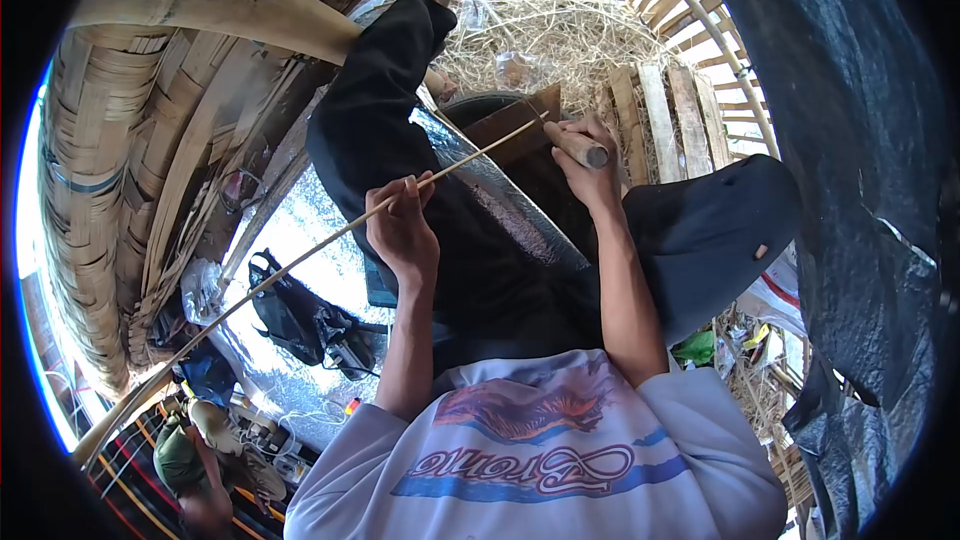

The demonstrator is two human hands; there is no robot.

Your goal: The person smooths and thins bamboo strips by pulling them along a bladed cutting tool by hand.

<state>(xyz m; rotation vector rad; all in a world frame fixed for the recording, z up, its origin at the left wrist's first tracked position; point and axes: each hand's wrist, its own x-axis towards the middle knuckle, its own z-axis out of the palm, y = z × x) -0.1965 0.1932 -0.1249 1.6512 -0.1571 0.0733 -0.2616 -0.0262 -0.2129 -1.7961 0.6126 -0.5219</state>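
A long thin bamboo stick (330, 239) slants from the lower left up to the middle of the view. My left hand (403, 230) is closed around it, with the thumb and fingers pinching it near its upper end. My right hand (592, 165) grips a thick round wooden handle (578, 146), its butt facing me. What the handle belongs to is hard to make out. The stick's tip lies just beside the handle's far end. Behind the tip is a flat brown piece (508, 128), above a dark rounded thing between my legs.
Straw and shavings (550, 25) cover the ground ahead, beside wooden slats (660, 120). Woven bamboo (95, 210) and a thick bamboo pole (230, 2) stand left. A black bag (290, 305) lies on silvery sheeting. Another person (195, 450) is at lower left. Dark plastic sheeting (860, 140) hangs right.
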